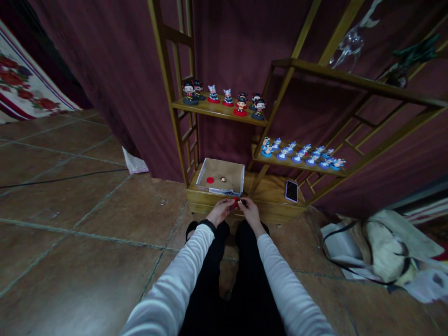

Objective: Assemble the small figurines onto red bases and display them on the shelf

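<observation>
The two hands meet over the near edge of a wooden base [199, 197], with both sets of fingers drawn narrow. The fingers of the left hand [220, 211] pinch a red piece [235, 201]; those of the right hand [251, 212] pinch a small dark-topped figurine [241, 202], directly beside it (whether the two parts are joined is too small to tell). Just beyond the fingers, and slightly to their left, a shallow white-walled box [235, 175] rests on the base. Inside it lie a flat red disc [210, 180] and, nearer the fingers, a small dark-haired piece [223, 179], the two apart from each other. To the right of the fingers, a dark-screened phone [291, 191] lies on the same base. Higher up and beyond the fingers, an upper shelf [217, 109] carries standing figurines [241, 103] on red or dark round bases. Beyond the fingers to the right, a lower shelf [297, 166] bears blue-and-white figurines [298, 155] set close together. Well apart from the fingers, at far right, pale bags [383, 245] rest on the tiled floor [105, 261]; a dark red curtain [231, 28] hangs behind the shelves.
</observation>
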The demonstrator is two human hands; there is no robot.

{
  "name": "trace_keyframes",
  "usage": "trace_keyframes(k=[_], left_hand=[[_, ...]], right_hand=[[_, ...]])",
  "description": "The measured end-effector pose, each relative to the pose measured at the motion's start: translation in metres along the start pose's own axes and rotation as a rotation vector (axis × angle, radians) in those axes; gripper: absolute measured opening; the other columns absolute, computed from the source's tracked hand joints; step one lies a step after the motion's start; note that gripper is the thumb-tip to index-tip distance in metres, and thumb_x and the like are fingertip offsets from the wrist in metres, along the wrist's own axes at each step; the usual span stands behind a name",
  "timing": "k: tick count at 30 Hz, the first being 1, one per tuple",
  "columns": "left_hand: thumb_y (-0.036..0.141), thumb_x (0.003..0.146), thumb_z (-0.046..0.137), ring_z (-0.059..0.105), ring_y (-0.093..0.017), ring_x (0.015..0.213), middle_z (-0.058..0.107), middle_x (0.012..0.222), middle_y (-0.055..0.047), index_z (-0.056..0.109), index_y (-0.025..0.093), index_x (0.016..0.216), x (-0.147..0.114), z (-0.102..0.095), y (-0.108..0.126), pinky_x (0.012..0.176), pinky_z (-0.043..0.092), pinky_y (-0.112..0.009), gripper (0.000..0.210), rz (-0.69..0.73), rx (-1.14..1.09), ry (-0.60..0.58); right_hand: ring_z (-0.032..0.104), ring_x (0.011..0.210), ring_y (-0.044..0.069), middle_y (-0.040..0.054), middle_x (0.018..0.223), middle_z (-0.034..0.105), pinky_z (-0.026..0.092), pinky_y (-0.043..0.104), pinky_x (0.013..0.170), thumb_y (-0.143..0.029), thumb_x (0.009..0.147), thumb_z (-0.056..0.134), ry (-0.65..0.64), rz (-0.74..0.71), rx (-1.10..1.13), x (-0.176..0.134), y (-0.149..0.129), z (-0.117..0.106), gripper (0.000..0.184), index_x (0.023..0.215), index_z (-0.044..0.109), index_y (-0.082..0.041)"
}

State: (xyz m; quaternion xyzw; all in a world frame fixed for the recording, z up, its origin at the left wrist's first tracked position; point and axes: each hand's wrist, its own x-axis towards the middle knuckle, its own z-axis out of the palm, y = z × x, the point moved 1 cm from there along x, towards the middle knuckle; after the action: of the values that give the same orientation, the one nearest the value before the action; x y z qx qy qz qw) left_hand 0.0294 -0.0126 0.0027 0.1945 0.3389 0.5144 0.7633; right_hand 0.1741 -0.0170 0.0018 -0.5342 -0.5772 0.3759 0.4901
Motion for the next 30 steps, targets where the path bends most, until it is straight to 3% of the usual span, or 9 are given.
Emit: trace_keyframes(k=[15,24,30], left_hand=[[0.012,0.07,0.072,0.063,-0.013,0.068,0.067,0.071,-0.005,0.062,0.011,0.07,-0.001,0.0,-0.002,0.076,0.052,-0.031,0.01,0.008,-0.024,0.007],[0.019,0.07,0.073,0.063,-0.014,0.069,0.068,0.071,-0.006,0.063,0.012,0.073,0.0,-0.003,-0.001,0.077,0.049,-0.031,0.012,0.02,-0.081,0.029],[0.023,0.071,0.072,0.064,-0.014,0.07,0.069,0.076,-0.006,0.063,0.013,0.079,0.0,-0.005,0.0,0.077,0.049,-0.03,0.016,-0.013,-0.081,0.033]], right_hand=[[0.061,0.085,0.018,0.0029,0.094,0.068,0.048,0.032,0.083,-0.033,0.069,0.063,-0.009,0.006,0.009,0.0,-0.003,0.0,0.028,0.094,0.064,-0.022],[0.061,0.089,0.019,0.0049,0.096,0.067,0.048,0.033,0.083,-0.034,0.068,0.064,0.027,0.022,-0.013,-0.003,-0.01,-0.003,0.03,0.095,0.063,-0.021],[0.061,0.079,0.018,0.004,0.089,0.067,0.05,0.032,0.077,-0.038,0.07,0.062,0.04,0.065,0.062,-0.001,-0.002,-0.003,0.034,0.098,0.061,-0.019]])
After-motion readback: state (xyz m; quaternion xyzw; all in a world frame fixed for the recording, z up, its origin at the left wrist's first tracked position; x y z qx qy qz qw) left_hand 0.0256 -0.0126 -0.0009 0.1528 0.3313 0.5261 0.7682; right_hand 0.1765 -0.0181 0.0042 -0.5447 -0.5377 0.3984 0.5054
